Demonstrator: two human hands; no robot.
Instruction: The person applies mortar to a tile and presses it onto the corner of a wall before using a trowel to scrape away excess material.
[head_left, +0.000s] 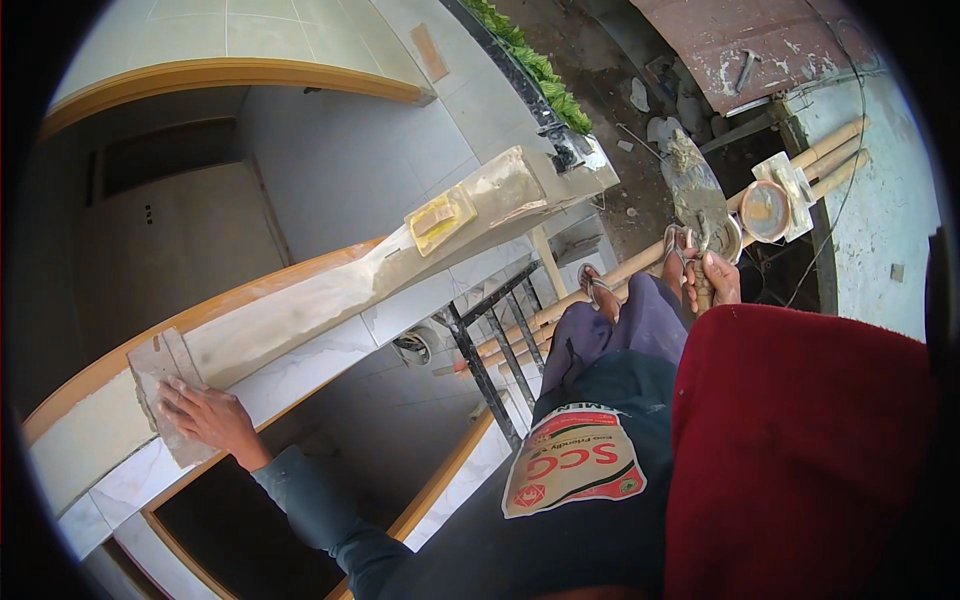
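Head view: I look down, from my remote station, on a person working along a ledge (300, 300) that runs slantwise across the scene.
Left hand (208, 416): laid on the face of a flat grey board (165, 385), fingers extended rather than curled; I cannot tell how firmly it presses.
Grey board: across the ledge near its left end, overhanging the near edge.
Right hand (718, 280): closed around the handle of a trowel (702, 222), well apart from the ledge.
Trowel blade: loaded with wet-looking grey mortar (688, 160), not yet spread.
Pale coat on the ledge: I judge the work partway along; the middle stretch looks covered and fairly smooth.
Far end of the ledge: greyer and rougher to my eye, so I take finishing there as left to do.
Yellow float (440, 220): resting on the ledge toward that end, held by neither hand.
Bowl (765, 212): on the bamboo poles (832, 158), beyond the right hand, with grey contents.
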